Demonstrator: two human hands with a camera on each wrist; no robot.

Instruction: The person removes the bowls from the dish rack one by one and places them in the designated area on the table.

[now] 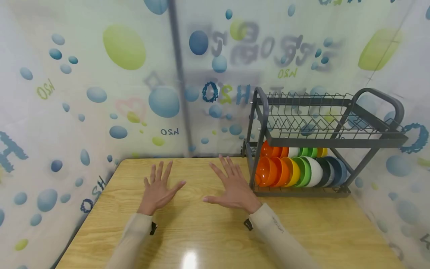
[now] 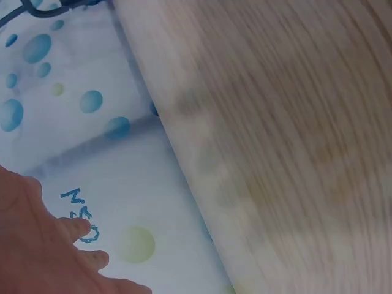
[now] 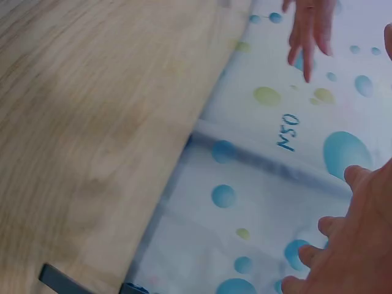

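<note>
My left hand [image 1: 157, 193] is spread with straight fingers over the left half of the wooden table [image 1: 188, 231], holding nothing. My right hand [image 1: 234, 186], fingers also spread, is just left of the dish rack and holds nothing. The dark grey two-tier dish rack [image 1: 336, 143] stands at the table's back right. On its lower tier are rows of bowls, among them an orange bowl [image 1: 267, 172], a green bowl [image 1: 304, 172], a white bowl [image 1: 314, 172] and a blue-grey bowl [image 1: 339, 171]. Wire slots on the upper tier hold no dishes.
A patterned curtain [image 1: 164, 138] with dots and lettering hangs behind the table and along both sides. The table's back edge [image 1: 201, 158] runs close to it. In the right wrist view, part of the rack frame [image 3: 64, 280] shows at the bottom.
</note>
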